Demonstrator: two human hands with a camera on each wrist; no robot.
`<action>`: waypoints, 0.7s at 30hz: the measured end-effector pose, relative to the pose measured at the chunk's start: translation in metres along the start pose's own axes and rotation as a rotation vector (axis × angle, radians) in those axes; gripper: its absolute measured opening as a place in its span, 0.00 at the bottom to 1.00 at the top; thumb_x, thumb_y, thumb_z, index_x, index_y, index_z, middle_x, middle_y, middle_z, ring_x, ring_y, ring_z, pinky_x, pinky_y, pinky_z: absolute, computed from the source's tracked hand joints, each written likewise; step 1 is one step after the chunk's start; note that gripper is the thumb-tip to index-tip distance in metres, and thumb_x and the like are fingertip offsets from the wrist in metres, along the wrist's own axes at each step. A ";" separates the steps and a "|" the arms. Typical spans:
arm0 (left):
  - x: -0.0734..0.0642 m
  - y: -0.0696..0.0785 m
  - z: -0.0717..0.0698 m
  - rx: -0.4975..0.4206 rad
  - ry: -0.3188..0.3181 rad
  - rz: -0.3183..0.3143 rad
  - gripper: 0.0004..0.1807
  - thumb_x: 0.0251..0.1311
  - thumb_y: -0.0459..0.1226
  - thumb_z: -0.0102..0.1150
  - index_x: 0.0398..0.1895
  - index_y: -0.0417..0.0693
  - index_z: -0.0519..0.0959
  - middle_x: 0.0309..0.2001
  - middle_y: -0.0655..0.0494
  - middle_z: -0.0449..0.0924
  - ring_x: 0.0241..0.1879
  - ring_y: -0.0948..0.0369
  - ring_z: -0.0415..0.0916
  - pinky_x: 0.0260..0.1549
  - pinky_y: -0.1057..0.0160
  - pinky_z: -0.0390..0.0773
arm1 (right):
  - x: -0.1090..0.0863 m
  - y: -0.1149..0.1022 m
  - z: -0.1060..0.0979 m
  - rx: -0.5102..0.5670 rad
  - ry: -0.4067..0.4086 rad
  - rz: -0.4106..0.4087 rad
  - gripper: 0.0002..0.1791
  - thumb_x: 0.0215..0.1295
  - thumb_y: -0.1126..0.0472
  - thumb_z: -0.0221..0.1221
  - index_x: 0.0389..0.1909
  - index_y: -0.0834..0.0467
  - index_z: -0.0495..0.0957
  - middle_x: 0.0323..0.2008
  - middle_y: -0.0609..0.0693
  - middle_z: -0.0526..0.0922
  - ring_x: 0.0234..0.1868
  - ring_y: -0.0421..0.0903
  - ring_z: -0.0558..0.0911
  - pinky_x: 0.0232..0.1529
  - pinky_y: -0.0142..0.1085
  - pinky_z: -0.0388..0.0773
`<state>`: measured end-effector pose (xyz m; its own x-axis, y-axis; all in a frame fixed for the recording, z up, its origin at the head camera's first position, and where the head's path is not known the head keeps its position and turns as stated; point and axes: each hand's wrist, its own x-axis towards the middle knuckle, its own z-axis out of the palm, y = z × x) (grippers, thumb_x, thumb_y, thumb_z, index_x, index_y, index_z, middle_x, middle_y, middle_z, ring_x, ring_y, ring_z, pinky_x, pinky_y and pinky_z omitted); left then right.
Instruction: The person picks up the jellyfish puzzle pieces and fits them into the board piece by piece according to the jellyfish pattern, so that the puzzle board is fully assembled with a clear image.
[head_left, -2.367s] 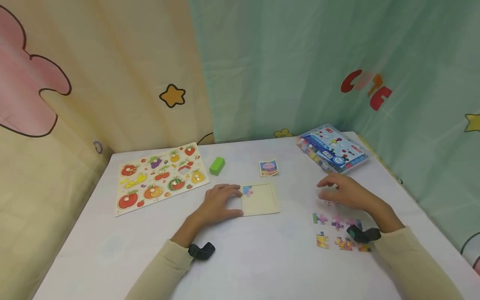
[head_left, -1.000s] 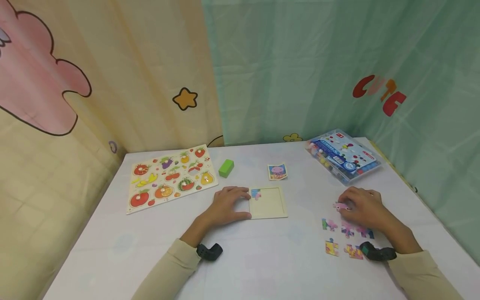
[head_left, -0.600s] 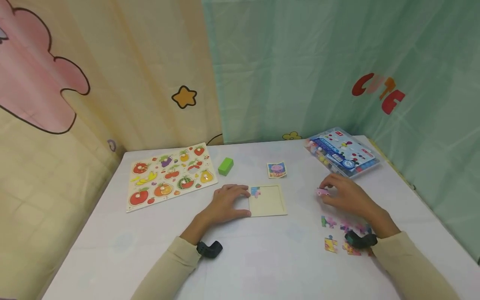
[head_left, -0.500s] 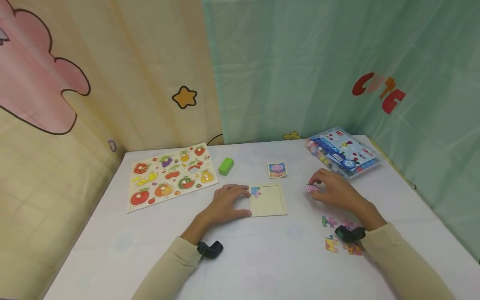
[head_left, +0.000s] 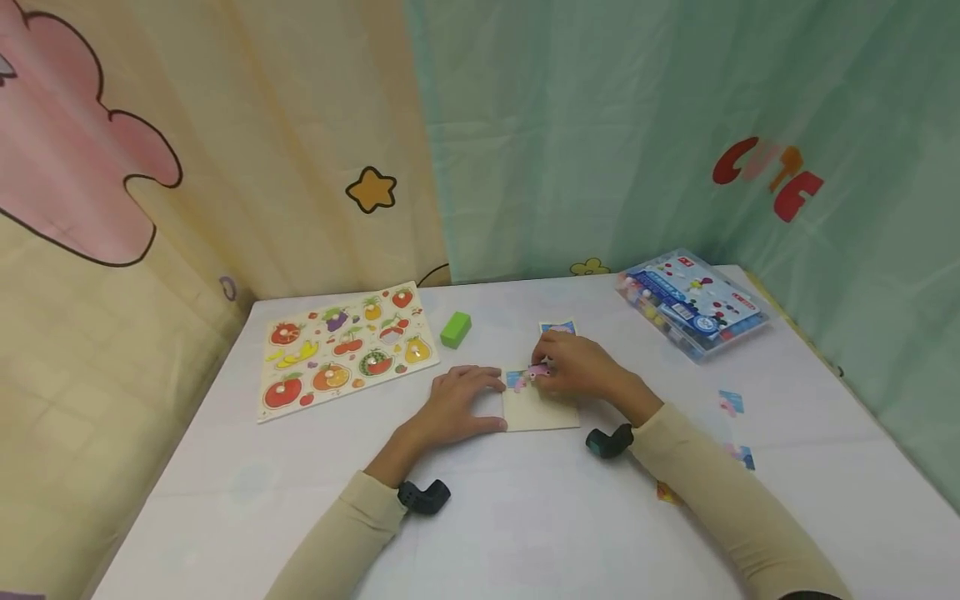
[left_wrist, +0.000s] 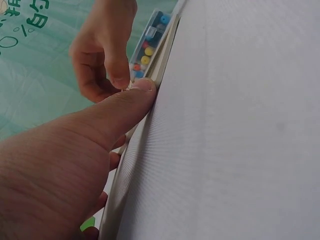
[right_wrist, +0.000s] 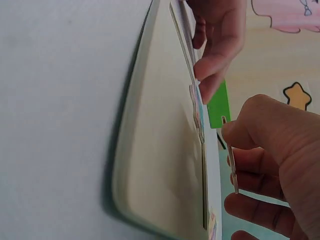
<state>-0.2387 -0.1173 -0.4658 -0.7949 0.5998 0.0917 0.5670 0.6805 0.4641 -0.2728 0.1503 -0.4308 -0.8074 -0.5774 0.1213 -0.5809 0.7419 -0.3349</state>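
A cream puzzle tray (head_left: 543, 414) lies on the white table, with one blue-and-pink piece (head_left: 516, 382) set in its far left corner. My left hand (head_left: 450, 408) holds the tray's left edge, thumb at the near corner and index finger at the far one. Over the tray's far side, my right hand (head_left: 581, 367) pinches a pink jigsaw piece (head_left: 538, 370) between thumb and fingers. In the right wrist view this held piece (right_wrist: 233, 172) stands edge-on, raised above the tray. Loose puzzle pieces (head_left: 731, 403) lie to the right, some hidden beneath the right forearm.
A small picture card (head_left: 558, 327) lies behind the tray, partly covered by my right hand. A green block (head_left: 455, 330) and a fruit puzzle board (head_left: 397, 354) are at the left. A clear box of beads (head_left: 693, 307) rests at the back right, before the curtain.
My right hand has reached down to the loose pieces, taken the pink jigsaw piece and carried it left to over the tray. The left hand has stayed at the tray's edge.
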 end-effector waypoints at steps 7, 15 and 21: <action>0.001 0.001 -0.001 -0.004 0.004 0.010 0.29 0.57 0.59 0.69 0.60 0.61 0.78 0.71 0.62 0.68 0.70 0.53 0.58 0.60 0.42 0.59 | 0.004 -0.006 0.008 -0.030 -0.006 0.003 0.12 0.58 0.56 0.70 0.41 0.56 0.85 0.37 0.44 0.79 0.33 0.41 0.75 0.38 0.38 0.76; 0.001 0.003 -0.003 -0.002 -0.005 -0.001 0.29 0.57 0.58 0.70 0.59 0.60 0.78 0.71 0.61 0.68 0.70 0.52 0.58 0.59 0.42 0.59 | 0.003 -0.007 0.012 -0.014 -0.008 0.017 0.12 0.58 0.57 0.70 0.41 0.56 0.84 0.35 0.44 0.77 0.33 0.42 0.74 0.36 0.37 0.75; 0.002 0.003 -0.003 0.001 -0.015 -0.013 0.29 0.57 0.58 0.70 0.60 0.60 0.79 0.72 0.61 0.68 0.71 0.52 0.58 0.60 0.42 0.59 | 0.004 -0.005 0.014 0.038 -0.019 0.026 0.11 0.59 0.58 0.70 0.41 0.57 0.84 0.35 0.44 0.77 0.35 0.42 0.74 0.39 0.36 0.74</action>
<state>-0.2395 -0.1154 -0.4619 -0.7987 0.5974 0.0724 0.5571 0.6886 0.4642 -0.2718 0.1394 -0.4415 -0.8199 -0.5648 0.0942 -0.5550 0.7434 -0.3732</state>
